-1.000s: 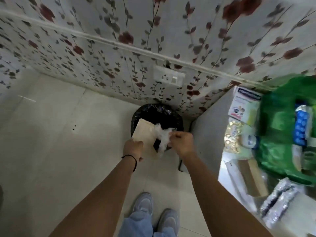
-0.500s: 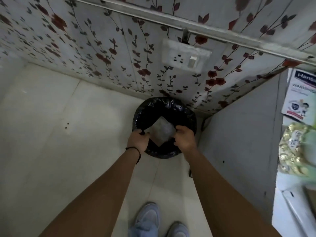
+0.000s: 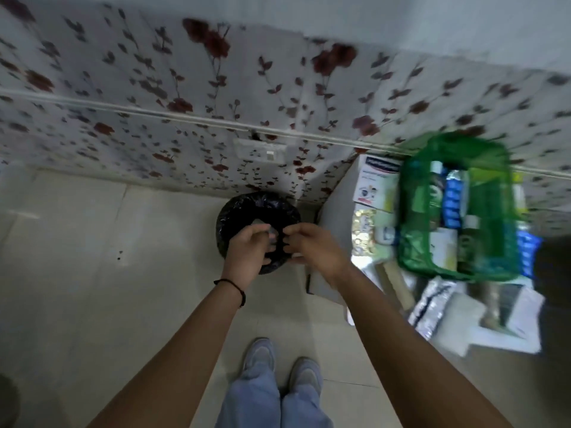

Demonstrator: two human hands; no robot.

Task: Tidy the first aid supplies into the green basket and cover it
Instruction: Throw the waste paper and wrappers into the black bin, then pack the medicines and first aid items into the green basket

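Mostly floral wallpaper (image 3: pixel 185 88) fills the top, pale tiled floor (image 3: pixel 77 273) under it. Landmark: the bin (image 3: pixel 244 205), round, black bag lining, standing on the floor against the wall. Right of the bin, a table (image 3: pixel 333 211) with the green basket (image 3: pixel 457 208) on it, uncovered, already holding bottles and a blue strip pack, contents blurred. Between bin and basket: a white box with blue print (image 3: pixel 375 180), a gold blister pack (image 3: pixel 364 230) below it. Below the basket, further right of the bin: silver foil strips (image 3: pixel 432 304) and white papers (image 3: pixel 509 322), loose on the table. Above the bin, a white wall socket (image 3: pixel 261 149). Both forearms reach forward over the bin. Left hand (image 3: pixel 247 251) sits over the bin's near rim, black band on the wrist, fingers curled; something small and pale shows near the fingertips, too blurred to say if it is held or lying in the bin. Right hand (image 3: pixel 318 245) just beside it, over the bin's right edge, fingers bent and loosely spread, nothing visibly held. Fingertips of both hands nearly meet. Below the bin: two grey shoes (image 3: pixel 259 356), light blue trousers.
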